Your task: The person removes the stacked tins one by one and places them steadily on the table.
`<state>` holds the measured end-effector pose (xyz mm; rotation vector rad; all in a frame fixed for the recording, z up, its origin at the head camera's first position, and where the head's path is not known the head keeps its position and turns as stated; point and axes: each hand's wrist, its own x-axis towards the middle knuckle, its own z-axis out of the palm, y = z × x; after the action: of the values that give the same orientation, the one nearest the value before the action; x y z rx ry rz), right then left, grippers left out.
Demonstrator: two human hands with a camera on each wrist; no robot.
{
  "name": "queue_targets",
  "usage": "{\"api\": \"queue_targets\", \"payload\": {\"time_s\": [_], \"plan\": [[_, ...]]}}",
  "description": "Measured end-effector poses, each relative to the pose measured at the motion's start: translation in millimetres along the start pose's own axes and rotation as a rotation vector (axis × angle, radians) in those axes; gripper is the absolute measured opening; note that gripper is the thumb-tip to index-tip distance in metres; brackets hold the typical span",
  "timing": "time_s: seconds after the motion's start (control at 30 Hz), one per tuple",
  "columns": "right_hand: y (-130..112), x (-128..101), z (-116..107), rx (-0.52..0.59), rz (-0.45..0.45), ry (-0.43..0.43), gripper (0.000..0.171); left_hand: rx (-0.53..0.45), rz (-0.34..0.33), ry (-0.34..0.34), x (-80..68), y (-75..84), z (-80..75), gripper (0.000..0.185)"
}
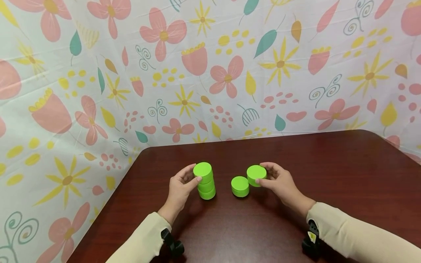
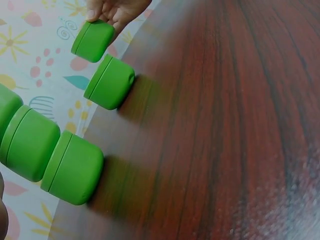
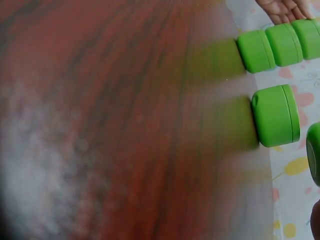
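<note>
Three green round lidded containers [image 1: 206,188] stand in an upright stack on the table. My left hand [image 1: 180,188] has its thumb and fingers around the top container [image 1: 203,172] of that stack. To the right, a single green container [image 1: 240,187] sits on the table by itself. Just beyond it, my right hand [image 1: 282,183] pinches another green container [image 1: 256,175] between thumb and fingers, lifted off the wood. In the left wrist view this held container [image 2: 94,41] hangs above the single one [image 2: 111,82]. Only its edge [image 3: 314,154] enters the right wrist view.
The dark reddish-brown wooden table [image 1: 329,175] has rounded far corners. A white cloth with printed flowers and leaves [image 1: 227,73] hangs behind it and along the left side. Black wrist cameras [image 1: 172,244] are strapped over both cream sleeves [image 1: 348,230].
</note>
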<state>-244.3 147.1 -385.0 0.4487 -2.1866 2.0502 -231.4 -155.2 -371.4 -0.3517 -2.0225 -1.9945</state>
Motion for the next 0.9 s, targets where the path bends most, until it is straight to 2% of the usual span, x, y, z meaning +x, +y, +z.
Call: {"api": "queue_targets", "payload": {"time_s": [0.23,0.57,0.9], "plan": [[0.9,-3.0,-4.2,0.005,0.002,0.000,0.053,-0.006,-0.008,0.002,0.2,-0.5,0.2,0.045],[9.3,-5.0,-10.1,-0.012,0.067,-0.019,0.055,-0.010,-0.008,0.016,-0.7,-1.1,1.0,0.044],[20.0,-5.8,-11.6,-0.003,0.087,-0.046,0.057,-0.025,-0.008,0.018,-0.7,-0.7,1.7,0.044]]}}
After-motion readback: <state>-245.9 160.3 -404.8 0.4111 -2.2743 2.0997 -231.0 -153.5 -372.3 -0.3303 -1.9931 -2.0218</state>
